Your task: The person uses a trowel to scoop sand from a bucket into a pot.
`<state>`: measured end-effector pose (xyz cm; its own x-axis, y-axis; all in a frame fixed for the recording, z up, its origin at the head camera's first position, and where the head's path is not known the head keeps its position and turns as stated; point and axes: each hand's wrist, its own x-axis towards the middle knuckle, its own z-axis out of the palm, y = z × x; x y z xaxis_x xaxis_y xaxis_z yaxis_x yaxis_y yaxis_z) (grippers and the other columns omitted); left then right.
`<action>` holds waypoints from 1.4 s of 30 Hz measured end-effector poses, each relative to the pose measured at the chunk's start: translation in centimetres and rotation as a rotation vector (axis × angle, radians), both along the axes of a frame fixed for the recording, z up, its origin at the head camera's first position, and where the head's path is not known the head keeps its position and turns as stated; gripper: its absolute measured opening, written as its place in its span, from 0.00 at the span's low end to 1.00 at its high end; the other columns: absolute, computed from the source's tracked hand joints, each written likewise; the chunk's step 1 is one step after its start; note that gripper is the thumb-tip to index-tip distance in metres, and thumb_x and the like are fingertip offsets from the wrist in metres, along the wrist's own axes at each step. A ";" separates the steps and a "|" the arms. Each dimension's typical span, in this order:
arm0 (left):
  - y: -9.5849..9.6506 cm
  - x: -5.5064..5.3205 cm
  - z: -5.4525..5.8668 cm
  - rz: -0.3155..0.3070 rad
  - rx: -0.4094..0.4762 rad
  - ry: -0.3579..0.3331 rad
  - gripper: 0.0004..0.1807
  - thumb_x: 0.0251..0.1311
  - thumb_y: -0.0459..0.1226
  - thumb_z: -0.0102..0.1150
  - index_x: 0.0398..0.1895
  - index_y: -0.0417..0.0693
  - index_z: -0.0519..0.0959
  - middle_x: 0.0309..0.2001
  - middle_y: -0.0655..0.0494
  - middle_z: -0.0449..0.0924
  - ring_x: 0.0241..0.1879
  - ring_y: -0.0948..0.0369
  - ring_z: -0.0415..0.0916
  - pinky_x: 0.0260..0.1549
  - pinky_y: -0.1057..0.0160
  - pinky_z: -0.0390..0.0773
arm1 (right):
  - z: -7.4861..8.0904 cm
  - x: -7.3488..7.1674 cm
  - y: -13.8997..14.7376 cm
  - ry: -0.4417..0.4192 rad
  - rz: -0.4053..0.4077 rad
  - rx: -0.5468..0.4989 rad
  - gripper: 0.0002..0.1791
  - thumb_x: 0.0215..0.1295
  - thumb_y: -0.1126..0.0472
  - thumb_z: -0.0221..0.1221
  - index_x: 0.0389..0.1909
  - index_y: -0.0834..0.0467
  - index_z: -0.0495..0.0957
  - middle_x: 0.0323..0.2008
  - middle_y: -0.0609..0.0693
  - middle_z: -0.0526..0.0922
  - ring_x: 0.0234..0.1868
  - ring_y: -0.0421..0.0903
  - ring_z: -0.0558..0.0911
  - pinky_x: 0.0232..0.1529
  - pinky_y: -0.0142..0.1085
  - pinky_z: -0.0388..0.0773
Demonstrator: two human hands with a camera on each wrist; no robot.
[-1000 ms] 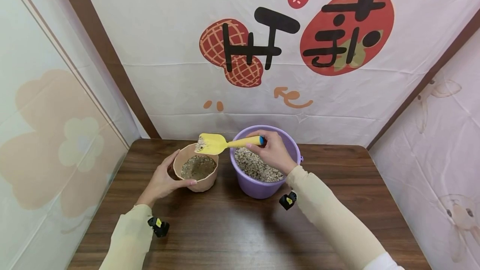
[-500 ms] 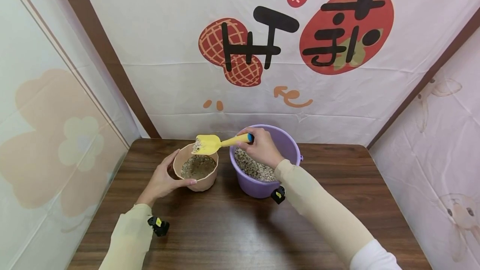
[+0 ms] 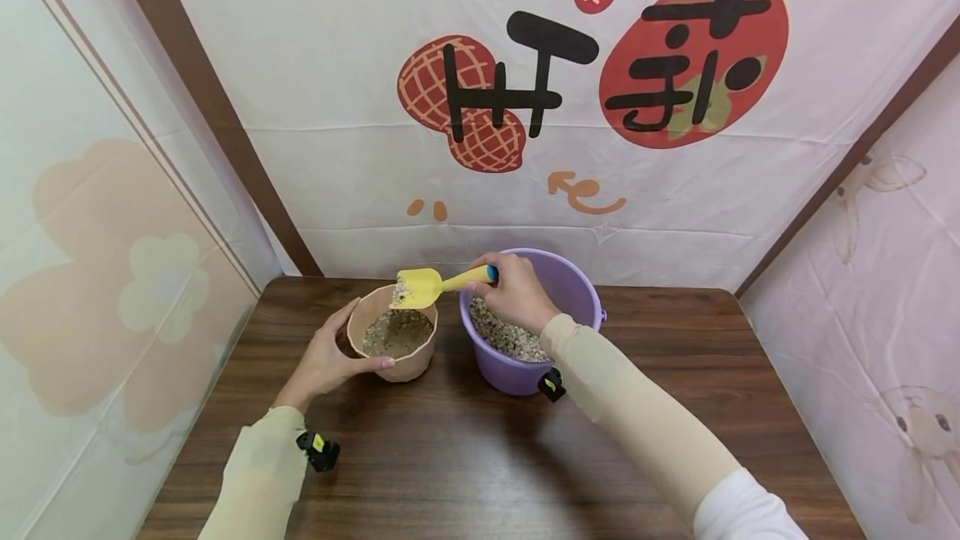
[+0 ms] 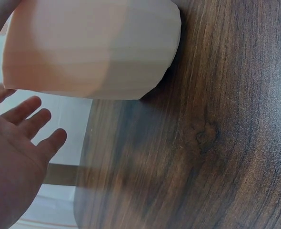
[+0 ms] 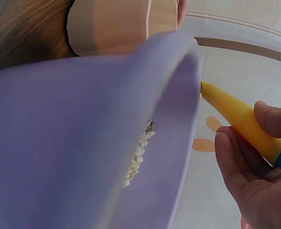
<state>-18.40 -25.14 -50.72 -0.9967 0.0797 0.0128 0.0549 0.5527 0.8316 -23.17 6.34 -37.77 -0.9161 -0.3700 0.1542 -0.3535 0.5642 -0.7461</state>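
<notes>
The left hand holds the pot, thumb at its six o'clock and fingertips near ten; the right hand pinches the scoop above the pot's one o'clock, with the bucket at three. To keep grains off the table, lowering the scoop further inside the rim before tilting seems wise.

Purple bucket is looking like smooth plastic with a soft sheen, and the yellow shovel is looking plasticky too. Pot is showing a matt outside, material's anyone's call tbh. Gravel is looking rough, worktop is showing slightly glossy woodgrain, backdrop is looking like creased cloth.
</notes>
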 end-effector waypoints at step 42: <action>0.0 -0.1 -0.2 -0.002 -0.005 0.014 0.68 0.41 0.50 0.85 0.81 0.42 0.50 0.77 0.36 0.52 0.74 0.40 0.54 0.68 0.36 0.60 | 1.8 1.1 0.2 0.263 0.080 0.256 0.12 0.67 0.64 0.67 0.49 0.63 0.83 0.42 0.54 0.84 0.43 0.50 0.84 0.46 0.41 0.82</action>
<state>-18.53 -25.15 -50.91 -0.9963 0.0821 0.0260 0.0675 0.5569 0.8278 -22.06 6.53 -35.97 -0.8241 -0.4963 0.2731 -0.5648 0.6836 -0.4623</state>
